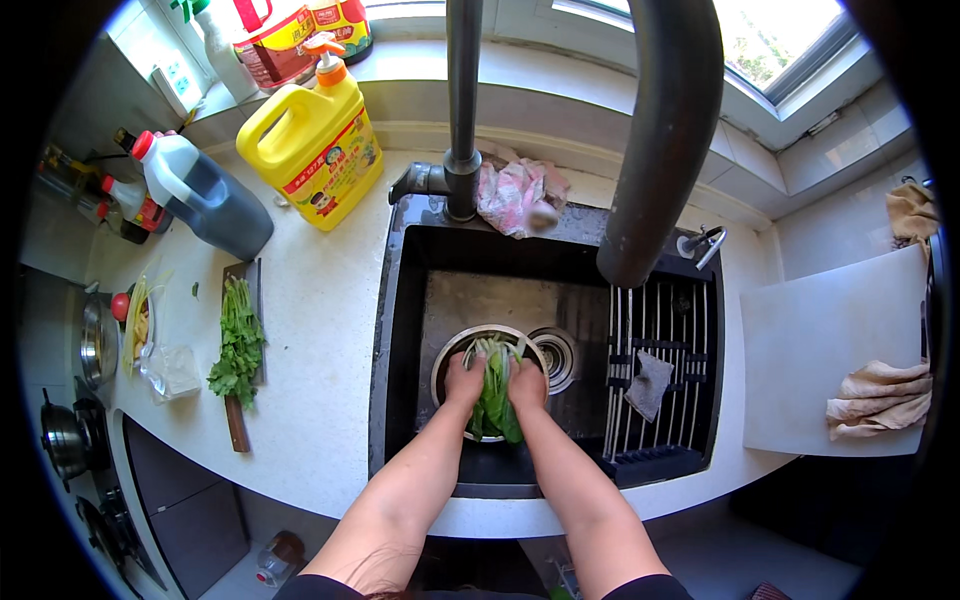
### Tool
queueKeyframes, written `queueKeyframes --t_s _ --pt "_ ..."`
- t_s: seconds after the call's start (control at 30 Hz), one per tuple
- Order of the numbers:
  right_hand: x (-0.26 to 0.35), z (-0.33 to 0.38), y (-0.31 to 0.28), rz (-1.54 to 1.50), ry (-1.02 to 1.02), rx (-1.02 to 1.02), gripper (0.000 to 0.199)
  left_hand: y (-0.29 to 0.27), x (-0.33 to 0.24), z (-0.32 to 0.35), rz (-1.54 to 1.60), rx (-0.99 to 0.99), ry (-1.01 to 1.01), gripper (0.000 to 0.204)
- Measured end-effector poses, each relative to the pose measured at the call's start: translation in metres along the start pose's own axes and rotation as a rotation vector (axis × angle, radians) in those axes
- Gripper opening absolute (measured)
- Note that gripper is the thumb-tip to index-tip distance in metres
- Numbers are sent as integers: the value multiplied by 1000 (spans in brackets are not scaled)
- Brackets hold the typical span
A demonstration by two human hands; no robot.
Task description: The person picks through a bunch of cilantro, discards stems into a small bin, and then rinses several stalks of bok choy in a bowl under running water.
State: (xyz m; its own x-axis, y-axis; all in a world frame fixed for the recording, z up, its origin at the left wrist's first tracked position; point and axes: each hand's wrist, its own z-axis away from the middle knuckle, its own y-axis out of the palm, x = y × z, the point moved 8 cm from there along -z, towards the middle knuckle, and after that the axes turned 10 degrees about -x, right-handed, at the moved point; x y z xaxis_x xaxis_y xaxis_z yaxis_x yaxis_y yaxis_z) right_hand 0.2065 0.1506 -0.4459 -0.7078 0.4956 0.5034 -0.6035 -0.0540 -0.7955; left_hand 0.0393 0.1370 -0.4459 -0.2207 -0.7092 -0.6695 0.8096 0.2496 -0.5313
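Observation:
Both my arms reach down into the dark sink (pixel 500 278), where a round metal bowl (pixel 440 362) sits beside the drain strainer (pixel 556 358). A bunch of leafy greens (pixel 495 402), pale at the stalks and dark at the leaves, lies in the bowl between my hands. My left hand (pixel 463 383) is closed around the bunch's left side. From the right, my right hand (pixel 527 384) grips the same bunch. The stalk ends point away from me and the leaves toward me. Most of my fingertips are hidden by the greens.
A faucet (pixel 462 180) and a thick dark pipe (pixel 665 140) rise over the sink. At its right lies a drying rack (pixel 680 345) with a grey cloth (pixel 651 385). Leftward, herbs (pixel 237 345) cover a knife (pixel 236 425); a yellow jug (pixel 325 150) stands behind.

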Motion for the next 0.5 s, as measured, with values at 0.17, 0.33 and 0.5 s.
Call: queueKeyframes --t_s 0.17,0.33,0.5 --pt "0 -2 40 -88 -185 140 30 34 58 -26 3 271 -191 46" --pt "-48 -11 24 -310 240 -28 35 18 61 -24 97 88 -309 38" --pt "1 2 10 -223 194 -92 45 28 59 -28 245 -28 -251 34"
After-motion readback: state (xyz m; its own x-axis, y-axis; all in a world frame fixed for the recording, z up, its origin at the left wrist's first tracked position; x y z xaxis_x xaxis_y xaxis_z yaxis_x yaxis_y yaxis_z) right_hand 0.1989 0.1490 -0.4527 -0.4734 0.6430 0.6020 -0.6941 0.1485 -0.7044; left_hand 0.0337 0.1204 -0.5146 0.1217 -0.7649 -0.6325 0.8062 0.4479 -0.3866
